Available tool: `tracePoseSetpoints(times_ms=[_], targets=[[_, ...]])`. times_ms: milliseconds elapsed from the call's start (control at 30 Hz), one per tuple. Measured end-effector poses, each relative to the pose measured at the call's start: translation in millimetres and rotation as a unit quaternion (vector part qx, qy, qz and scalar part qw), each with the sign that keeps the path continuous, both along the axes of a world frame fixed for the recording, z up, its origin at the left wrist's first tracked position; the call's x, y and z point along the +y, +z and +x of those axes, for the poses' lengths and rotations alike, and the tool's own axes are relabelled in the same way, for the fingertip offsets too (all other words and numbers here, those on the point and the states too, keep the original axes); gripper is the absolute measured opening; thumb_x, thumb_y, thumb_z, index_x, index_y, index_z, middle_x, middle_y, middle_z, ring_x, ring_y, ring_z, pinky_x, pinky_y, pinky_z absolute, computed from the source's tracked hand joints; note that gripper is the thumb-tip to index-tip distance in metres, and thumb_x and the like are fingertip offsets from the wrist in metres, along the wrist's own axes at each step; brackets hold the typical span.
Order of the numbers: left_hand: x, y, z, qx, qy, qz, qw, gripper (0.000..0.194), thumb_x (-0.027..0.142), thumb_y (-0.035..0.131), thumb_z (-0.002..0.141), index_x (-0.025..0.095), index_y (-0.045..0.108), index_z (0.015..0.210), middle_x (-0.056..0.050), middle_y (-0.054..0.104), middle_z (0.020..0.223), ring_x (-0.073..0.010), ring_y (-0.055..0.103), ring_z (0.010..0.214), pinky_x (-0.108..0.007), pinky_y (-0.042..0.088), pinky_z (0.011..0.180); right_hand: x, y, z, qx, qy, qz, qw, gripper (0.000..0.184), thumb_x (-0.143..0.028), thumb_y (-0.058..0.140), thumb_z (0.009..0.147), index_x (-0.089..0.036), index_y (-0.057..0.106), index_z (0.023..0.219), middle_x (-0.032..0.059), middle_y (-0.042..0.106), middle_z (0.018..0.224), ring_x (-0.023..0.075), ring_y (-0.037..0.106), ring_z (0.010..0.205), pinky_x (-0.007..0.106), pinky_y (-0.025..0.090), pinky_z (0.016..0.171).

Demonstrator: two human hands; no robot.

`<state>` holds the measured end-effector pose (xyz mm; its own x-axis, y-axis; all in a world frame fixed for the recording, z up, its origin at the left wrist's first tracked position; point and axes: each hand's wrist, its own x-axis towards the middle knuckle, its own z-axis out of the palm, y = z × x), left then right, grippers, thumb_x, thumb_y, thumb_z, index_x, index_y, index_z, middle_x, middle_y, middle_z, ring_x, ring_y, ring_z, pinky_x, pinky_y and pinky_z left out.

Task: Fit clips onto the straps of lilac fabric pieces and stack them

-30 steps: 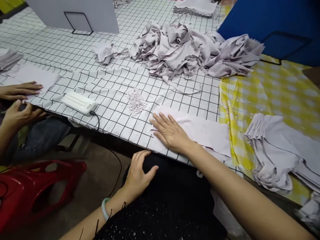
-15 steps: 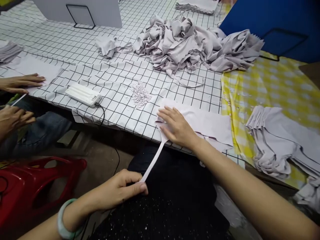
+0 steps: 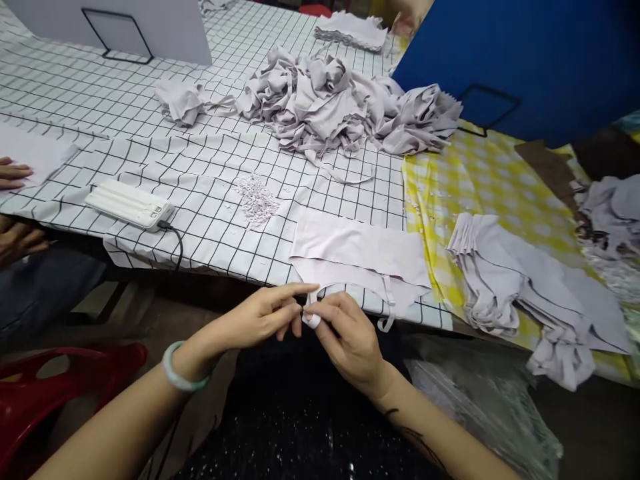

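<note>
A pale lilac garment (image 3: 350, 243), apparently a strappy top, lies folded over at the table's front edge. One of its thin straps (image 3: 387, 293) hangs at its right side. The other strap is bunched into a small white loop (image 3: 313, 321) between my hands. My right hand (image 3: 350, 340) pinches this loop between thumb and fingers. Close against it, my left hand (image 3: 273, 313) stretches its index finger along the strap, while the thumb meets the bent fingers at the strap; their exact hold is partly hidden.
Heaped lilac cloth (image 3: 320, 100) lies farther back on the checked tablecloth (image 3: 210, 157). Small clippings (image 3: 257, 200) and a cabled power bank (image 3: 129, 203) are nearer. At right, stacked garments (image 3: 530, 280) overhang the edge. A blue panel (image 3: 475, 60) stands behind. A co-worker's hand (image 3: 14, 173) is at left.
My right hand has left the garment and come down to the strap. My left hand has moved up to meet it. The stretched strap is now bunched. The view has shifted right.
</note>
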<state>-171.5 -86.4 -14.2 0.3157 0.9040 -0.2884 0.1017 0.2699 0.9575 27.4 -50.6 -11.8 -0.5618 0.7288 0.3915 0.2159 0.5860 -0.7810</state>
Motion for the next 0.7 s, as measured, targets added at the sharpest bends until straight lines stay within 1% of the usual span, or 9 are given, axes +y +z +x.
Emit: tracePoseSetpoints(times_ms=[67, 133, 267, 333, 433, 500, 533, 633, 700], targets=[[12.0, -5.2, 8.1, -0.063, -0.038, -0.035, 0.997, 0.029, 0.036, 0.052, 0.096, 0.015, 0.066, 0.109, 0.001, 0.062, 0.064, -0.0063, 0.047, 0.046, -0.019, 0.038, 0.047, 13.1, 6.4, -4.2, 0.019, -0.036, -0.113, 0.993, 0.017, -0.019, 0.057, 0.093, -0.026, 0.071, 0.101, 0.0039, 0.062, 0.086, 0.0181, 0.06, 0.079, 0.034, 0.052, 0.071], [18.3, -10.4, 14.6, -0.102, -0.022, -0.059, 0.993, 0.031, 0.041, 0.054, 0.095, 0.013, 0.066, 0.092, 0.001, 0.062, 0.062, -0.0046, 0.043, 0.042, -0.018, 0.033, 0.043, 31.6, 9.0, -6.8, 0.039, -0.067, -0.236, 0.969, 0.014, -0.03, 0.059, 0.094, -0.025, 0.072, 0.094, 0.0039, 0.064, 0.089, 0.0183, 0.061, 0.084, 0.035, 0.052, 0.077], [17.5, -20.7, 20.2, -0.142, 0.011, -0.11, 0.984, 0.033, 0.044, 0.056, 0.095, 0.013, 0.066, 0.1, 0.0, 0.064, 0.06, -0.0036, 0.041, 0.039, -0.017, 0.028, 0.041, 77.6, 6.2, -8.4, 0.134, -0.072, -0.456, 0.877, 0.025, -0.045, 0.06, 0.091, -0.022, 0.07, 0.09, 0.0042, 0.068, 0.086, 0.018, 0.063, 0.084, 0.037, 0.051, 0.084], [15.0, -25.2, 21.5, -0.15, 0.018, -0.123, 0.981, 0.034, 0.044, 0.056, 0.095, 0.012, 0.066, 0.102, 0.0, 0.065, 0.06, -0.0036, 0.041, 0.039, -0.017, 0.027, 0.042, 96.8, 4.4, -8.1, 0.176, -0.071, -0.517, 0.835, 0.023, -0.044, 0.064, 0.089, -0.021, 0.067, 0.09, 0.0042, 0.069, 0.084, 0.0177, 0.064, 0.082, 0.038, 0.052, 0.086], [13.3, -29.5, 23.7, -0.16, 0.033, -0.128, 0.978, 0.037, 0.046, 0.057, 0.093, 0.011, 0.066, 0.102, 0.0, 0.064, 0.06, -0.004, 0.041, 0.038, -0.017, 0.027, 0.041, 109.5, 4.3, -6.7, 0.177, -0.057, -0.577, 0.796, 0.019, -0.039, 0.061, 0.09, -0.021, 0.063, 0.094, 0.0075, 0.073, 0.092, 0.0208, 0.069, 0.089, 0.042, 0.053, 0.09], [13.5, -29.7, 24.5, -0.155, 0.039, -0.126, 0.979, 0.039, 0.047, 0.057, 0.093, 0.011, 0.066, 0.104, 0.0, 0.064, 0.059, -0.0042, 0.041, 0.038, -0.018, 0.028, 0.041, 105.3, 5.0, -4.3, 0.15, -0.054, -0.595, 0.787, 0.021, -0.04, 0.057, 0.092, -0.02, 0.063, 0.097, 0.01, 0.074, 0.098, 0.0226, 0.07, 0.093, 0.044, 0.055, 0.087], [13.7, -28.9, 24.6, -0.149, 0.04, -0.125, 0.98, 0.039, 0.048, 0.057, 0.093, 0.011, 0.066, 0.104, 0.0, 0.064, 0.06, -0.0043, 0.041, 0.039, -0.018, 0.028, 0.041, 99.9, 5.2, -2.4, 0.13, -0.066, -0.59, 0.794, 0.023, -0.042, 0.058, 0.092, -0.02, 0.063, 0.096, 0.0095, 0.074, 0.095, 0.0219, 0.07, 0.089, 0.042, 0.056, 0.083], [14.2, -23.7, 23.6, -0.119, 0.04, -0.123, 0.984, 0.039, 0.048, 0.055, 0.093, 0.012, 0.066, 0.103, 0.001, 0.063, 0.06, -0.0045, 0.04, 0.039, -0.018, 0.029, 0.041, 76.2, 5.4, 3.7, 0.036, -0.093, -0.557, 0.825, 0.035, -0.053, 0.065, 0.086, -0.018, 0.066, 0.084, 0.0041, 0.068, 0.075, 0.0158, 0.064, 0.066, 0.031, 0.052, 0.064], [14.3, -19.4, 23.2, -0.1, 0.03, -0.114, 0.988, 0.038, 0.048, 0.054, 0.093, 0.013, 0.066, 0.1, 0.002, 0.061, 0.059, -0.0051, 0.04, 0.04, -0.018, 0.029, 0.041, 60.7, 6.3, 4.8, -0.039, -0.057, -0.553, 0.83, 0.045, -0.061, 0.063, 0.084, -0.017, 0.068, 0.075, 0.0024, 0.063, 0.067, 0.0131, 0.057, 0.057, 0.027, 0.045, 0.054]])
